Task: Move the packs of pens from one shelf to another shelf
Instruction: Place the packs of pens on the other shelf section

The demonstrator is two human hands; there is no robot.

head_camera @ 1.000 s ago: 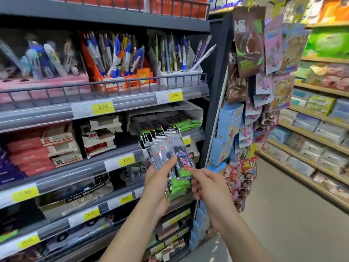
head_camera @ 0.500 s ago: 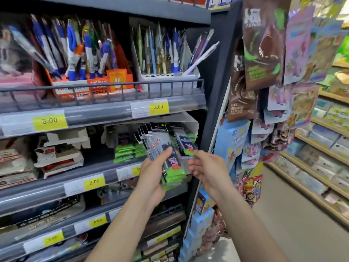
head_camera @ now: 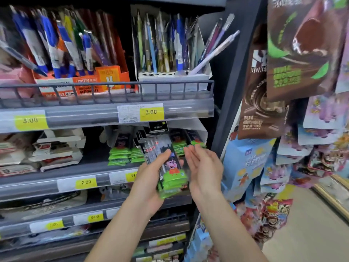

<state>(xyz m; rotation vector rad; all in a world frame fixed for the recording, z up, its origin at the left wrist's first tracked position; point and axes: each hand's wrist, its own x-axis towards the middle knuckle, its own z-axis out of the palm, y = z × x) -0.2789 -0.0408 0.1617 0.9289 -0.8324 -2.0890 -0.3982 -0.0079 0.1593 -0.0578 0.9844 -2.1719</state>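
You face a dark shelving unit (head_camera: 228, 87) with several tiers, each edged by a clear price rail with yellow tags. The top tier (head_camera: 105, 103), behind a wire guard, carries an orange pen box (head_camera: 83, 80) on the left and a white pen stand (head_camera: 173, 76) on the right, both filled with upright pens. To the right of the unit, hanging snack bags (head_camera: 302, 50) and toy packets cover the end panel.

On the second tier (head_camera: 90, 169), below the rail marked 3.00, more pen packs (head_camera: 120, 152) lie stacked in an open carton at the far side of the tier.

The held packs of pens (head_camera: 166, 167) sit in front of that second tier, near its right end. They form a fanned bundle of clear sleeves showing dark pens, each with a green lower band; the front pack bears a cartoon figure.

Your left hand (head_camera: 149, 182) grips the bundle from the left and below, thumb pressed on the front face, fingers wrapped behind. Your right hand (head_camera: 204, 167) is just right of the bundle, palm turned toward it, fingers straight and slightly spread, holding nothing. Whether it touches the bundle's right edge cannot be told.
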